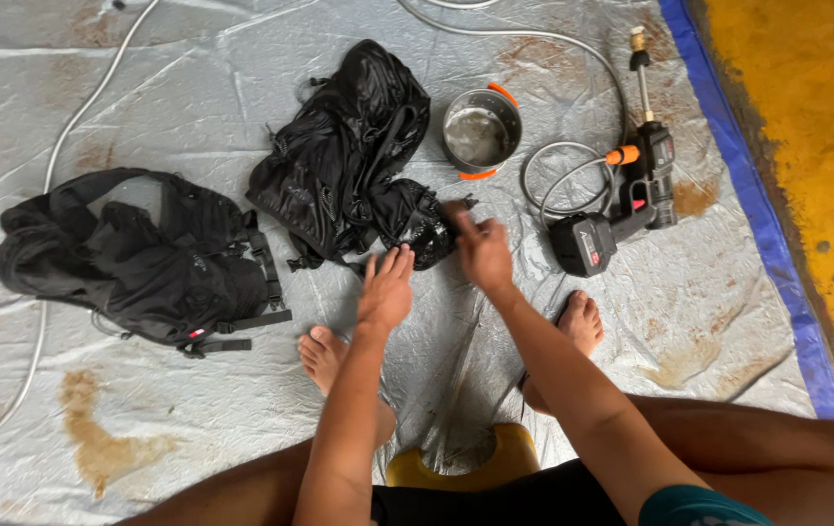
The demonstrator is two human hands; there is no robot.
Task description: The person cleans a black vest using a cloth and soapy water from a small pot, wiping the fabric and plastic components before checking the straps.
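A wet black backpack (344,156) lies crumpled on a grey plastic sheet (193,88) in front of me. My left hand (386,288) hovers flat, fingers spread, just short of the bag's lower edge. My right hand (480,249) has its fingers pinched on a black part of the bag (426,226) at its near right corner. A second black backpack (134,255) lies to the left, untouched.
A small steel pot with an orange rim (480,131) stands behind the bag. A black cordless spray gun (621,200) with a coiled hose (558,175) lies at right. My bare feet (324,356) rest on the sheet. A blue edge and yellow floor (806,146) run along the right.
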